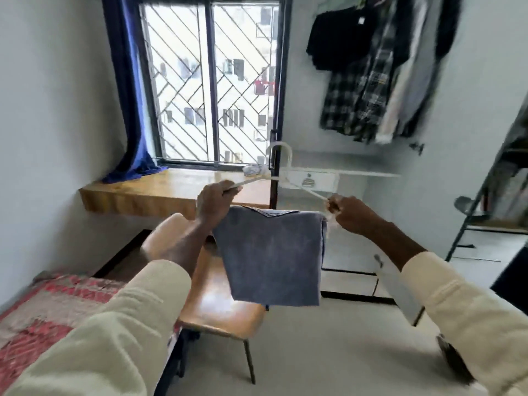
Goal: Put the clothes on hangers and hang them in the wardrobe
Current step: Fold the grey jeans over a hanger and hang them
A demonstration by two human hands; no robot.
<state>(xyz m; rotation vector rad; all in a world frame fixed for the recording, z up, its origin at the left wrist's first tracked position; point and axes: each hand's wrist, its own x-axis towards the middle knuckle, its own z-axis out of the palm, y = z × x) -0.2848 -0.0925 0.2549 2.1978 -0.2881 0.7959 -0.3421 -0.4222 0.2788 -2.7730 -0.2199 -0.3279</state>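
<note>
- Both arms were raised in front of the chest, cream sleeves pushed back from the wrists, each hand on one end of a white hanger (281, 178).
- The left hand (215, 202) was curled over the hanger's left shoulder, knuckles up, fingers wrapped round the thin bar.
- The right hand (344, 213) pinched the right end of the hanger between fingertips and thumb, wrist lower than the left one.
- The hanger was held nearly level in the air, its hook pointing up in front of the window (211, 81).
- A grey-blue folded garment (271, 258) was draped over the hanger's lower bar between the two hands and hung straight down (a darker edge showed at its top fold); it was above the wooden chair (220, 310) and did not appear to touch it.
- Far right, high on the wall, clothes already hung (368, 81) in a bunch: a black shirt, a plaid shirt and paler pieces beside them, all blurred.
- At the right edge a metal rack (497, 178) held things too blurred to name.
- A white shelf (357, 174) ran along the far wall behind the hanger, with a small printed picture below it; no writing could be read there.
- A wooden ledge (160, 192) lay under the window with a blue curtain (128, 110) bunched on its left end.
- Near left, a bed with a red patterned cover (43, 315) sat beside the chair.
</note>
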